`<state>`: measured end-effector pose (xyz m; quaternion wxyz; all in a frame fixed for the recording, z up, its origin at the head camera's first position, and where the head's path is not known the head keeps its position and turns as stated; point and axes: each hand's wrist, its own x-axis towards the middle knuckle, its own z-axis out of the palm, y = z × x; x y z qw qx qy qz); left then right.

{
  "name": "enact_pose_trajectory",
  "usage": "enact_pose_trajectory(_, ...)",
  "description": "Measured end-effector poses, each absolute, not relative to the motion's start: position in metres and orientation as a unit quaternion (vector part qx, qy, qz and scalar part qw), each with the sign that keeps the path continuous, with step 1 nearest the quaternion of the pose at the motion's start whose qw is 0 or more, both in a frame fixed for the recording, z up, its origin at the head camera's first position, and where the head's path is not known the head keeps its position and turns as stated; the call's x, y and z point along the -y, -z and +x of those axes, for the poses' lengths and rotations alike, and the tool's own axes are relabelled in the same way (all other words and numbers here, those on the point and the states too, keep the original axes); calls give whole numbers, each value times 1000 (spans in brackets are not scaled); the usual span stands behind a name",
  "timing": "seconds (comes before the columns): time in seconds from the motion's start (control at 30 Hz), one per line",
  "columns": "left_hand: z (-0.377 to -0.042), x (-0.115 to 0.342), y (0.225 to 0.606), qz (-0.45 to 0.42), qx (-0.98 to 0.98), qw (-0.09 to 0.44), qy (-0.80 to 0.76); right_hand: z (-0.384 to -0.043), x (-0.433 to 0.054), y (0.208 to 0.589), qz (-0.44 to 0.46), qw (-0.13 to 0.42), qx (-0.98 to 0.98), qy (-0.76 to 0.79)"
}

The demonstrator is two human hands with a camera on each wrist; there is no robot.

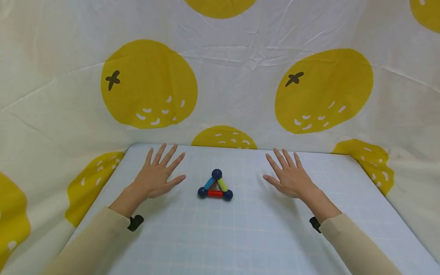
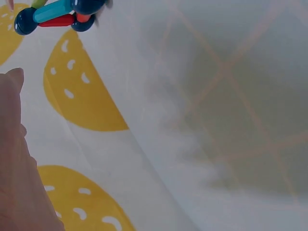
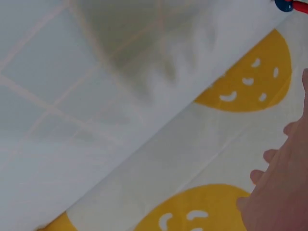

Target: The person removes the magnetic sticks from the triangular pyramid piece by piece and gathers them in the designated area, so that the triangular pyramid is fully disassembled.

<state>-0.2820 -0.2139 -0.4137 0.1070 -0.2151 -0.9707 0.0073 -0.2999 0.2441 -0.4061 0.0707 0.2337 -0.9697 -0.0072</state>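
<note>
A small triangular build of magnetic rods and balls (image 1: 215, 193) stands on the table between the two hands. Its visible rods are blue, yellow-green and red, joined at dark blue balls (image 1: 216, 174). To its left hovers my left hand (image 1: 155, 179), palm down with fingers spread, touching nothing. My right hand (image 1: 291, 178) is held the same way on the other side, apart from the build. Part of the build (image 2: 54, 11) shows at the top of the left wrist view; only a ball (image 3: 284, 5) and a bit of red rod appear in the right wrist view.
The table (image 1: 212, 243) has a pale cover with a faint grid. A white cloth (image 1: 235, 83) printed with yellow fruit hangs behind it and along both sides. Dark wrist straps (image 1: 135, 222) show at the sleeve cuffs. Both hands cast shadows on the cover.
</note>
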Motion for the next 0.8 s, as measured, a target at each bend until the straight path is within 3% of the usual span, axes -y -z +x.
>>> enact_pose_trajectory(0.8, -277, 192, 436, -273, 951, 106, 99, -286, -200, 411, 291, 50, 955, -28)
